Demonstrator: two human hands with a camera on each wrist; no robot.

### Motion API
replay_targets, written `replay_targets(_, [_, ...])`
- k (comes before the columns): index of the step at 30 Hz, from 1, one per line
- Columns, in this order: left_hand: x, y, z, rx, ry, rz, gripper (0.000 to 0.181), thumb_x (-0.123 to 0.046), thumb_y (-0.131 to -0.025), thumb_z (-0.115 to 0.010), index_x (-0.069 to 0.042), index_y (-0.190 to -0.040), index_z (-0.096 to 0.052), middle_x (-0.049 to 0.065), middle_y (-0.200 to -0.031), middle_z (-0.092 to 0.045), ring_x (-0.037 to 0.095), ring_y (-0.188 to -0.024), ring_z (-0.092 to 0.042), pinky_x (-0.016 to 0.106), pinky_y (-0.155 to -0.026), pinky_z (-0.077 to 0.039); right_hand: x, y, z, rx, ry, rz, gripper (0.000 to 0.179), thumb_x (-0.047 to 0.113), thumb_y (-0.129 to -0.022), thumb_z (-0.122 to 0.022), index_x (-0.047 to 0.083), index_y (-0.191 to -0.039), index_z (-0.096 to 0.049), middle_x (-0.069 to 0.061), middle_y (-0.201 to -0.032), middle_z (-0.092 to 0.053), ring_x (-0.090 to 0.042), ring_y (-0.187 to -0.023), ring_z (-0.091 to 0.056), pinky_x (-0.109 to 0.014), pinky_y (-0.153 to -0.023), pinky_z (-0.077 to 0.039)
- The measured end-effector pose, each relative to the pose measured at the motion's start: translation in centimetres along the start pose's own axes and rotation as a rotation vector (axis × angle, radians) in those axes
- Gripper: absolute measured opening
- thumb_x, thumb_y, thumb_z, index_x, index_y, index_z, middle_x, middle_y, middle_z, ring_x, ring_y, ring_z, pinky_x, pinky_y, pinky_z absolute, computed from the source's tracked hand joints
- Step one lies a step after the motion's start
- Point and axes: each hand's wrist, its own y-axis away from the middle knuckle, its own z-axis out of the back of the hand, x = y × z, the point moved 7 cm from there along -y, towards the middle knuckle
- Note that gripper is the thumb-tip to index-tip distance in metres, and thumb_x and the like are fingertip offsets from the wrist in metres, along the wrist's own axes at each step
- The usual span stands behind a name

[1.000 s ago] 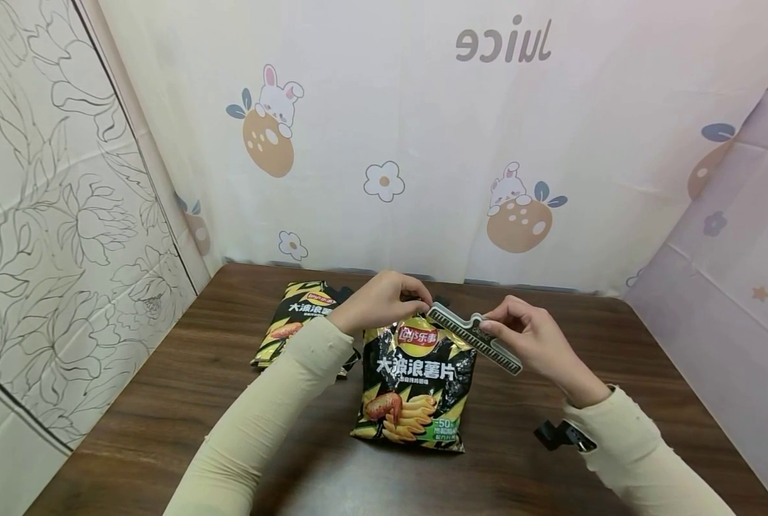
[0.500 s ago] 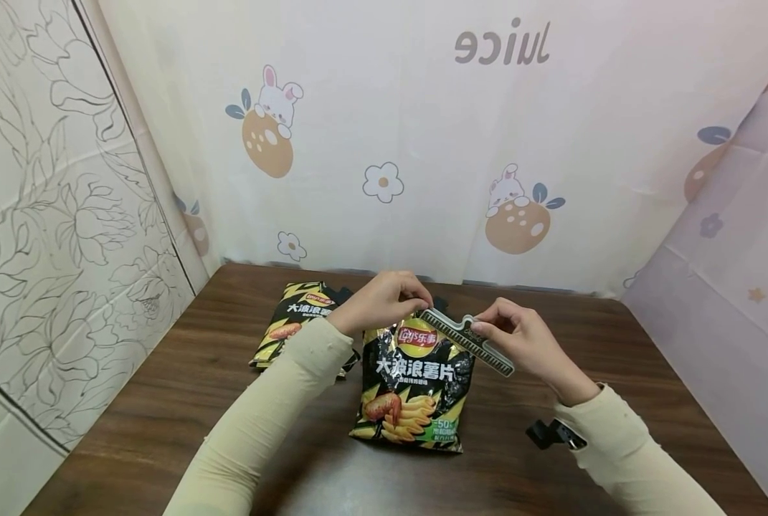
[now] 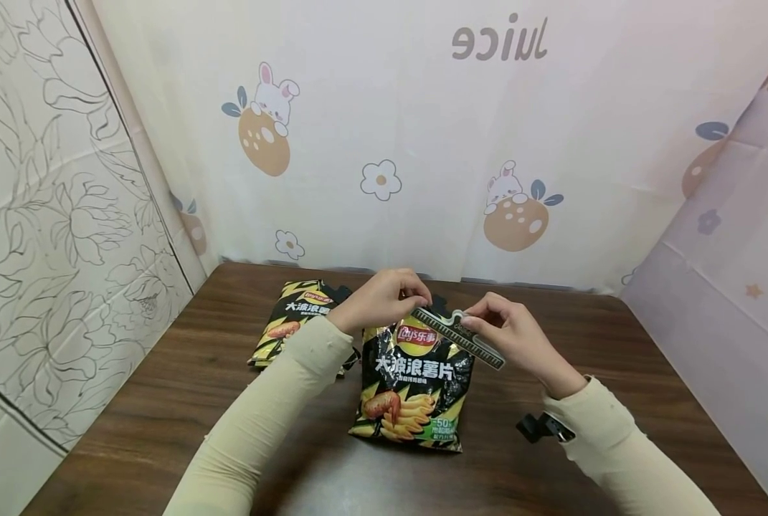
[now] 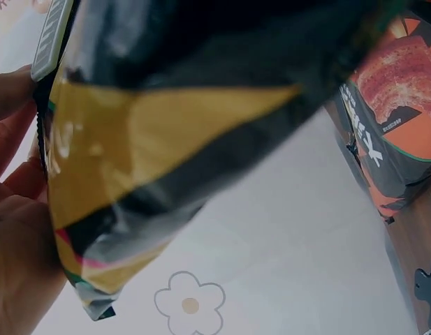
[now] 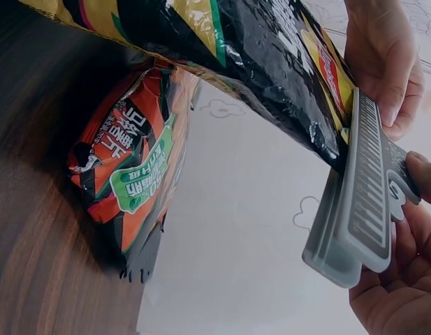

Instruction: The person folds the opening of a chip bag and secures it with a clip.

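A black and yellow bag of potato chips (image 3: 416, 401) stands at the middle of the table, its picture side toward me. At its top left, my left hand (image 3: 390, 297) pinches the upper edge between thumb and fingers. My right hand (image 3: 515, 337) grips a long grey bag clip (image 3: 454, 337) with a piano-key pattern by its middle tab. The clip slants across the bag's top, its left end by the left fingertips. In the right wrist view, the clip's (image 5: 365, 188) two bars lie along the bag's top edge, parted at the near end.
A second yellow and black chip bag (image 3: 290, 319) lies to the left, partly behind the left forearm. An orange and black chip bag (image 5: 135, 160) shows behind in the right wrist view. A patterned curtain (image 3: 384, 107) hangs at the table's back edge.
The right hand has moved left with the clip, bringing it further across the bag's top. My left hand and the bag have hardly moved.
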Motion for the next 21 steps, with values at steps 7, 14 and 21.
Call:
replay_targets(7, [-0.33,-0.12,-0.08,0.004,-0.009,0.001,0.014,-0.012,-0.096,-0.062,-0.01,-0.096,-0.076,0.0,-0.092,-0.066,0.011,-0.076,-0.055,0.022,-0.067,-0.044,0.48,-0.22,-0.29,-0.008,-0.036,0.017,0.011,0.023,-0.095,-0.066,0.013,-0.097,-0.071,-0.003,-0.09,-0.063,-0.012,-0.068,-0.056,-0.025,-0.061,-0.047])
replay_targets(14, [-0.52,-0.12,-0.19,-0.013,-0.055,-0.002,0.013,-0.013,-0.096,-0.063,-0.01,-0.097,-0.076,0.0,-0.093,-0.067,0.011,-0.08,-0.055,0.024,-0.071,-0.045,0.36,-0.27,-0.36,0.008,-0.032,-0.023,0.016,0.025,-0.095,-0.066,0.011,-0.102,-0.071,-0.005,-0.094,-0.064,-0.012,-0.071,-0.056,-0.024,-0.063,-0.047])
replay_targets(21, [-0.63,0.04,-0.36,-0.041,-0.126,0.006,0.013,-0.017,-0.096,-0.064,-0.013,-0.097,-0.076,-0.002,-0.096,-0.068,0.011,-0.09,-0.056,0.029,-0.079,-0.045,0.17,-0.17,-0.52,0.02,-0.044,-0.053,0.02,0.027,-0.096,-0.065,0.011,-0.106,-0.071,-0.006,-0.096,-0.065,-0.011,-0.071,-0.056,-0.024,-0.063,-0.048])
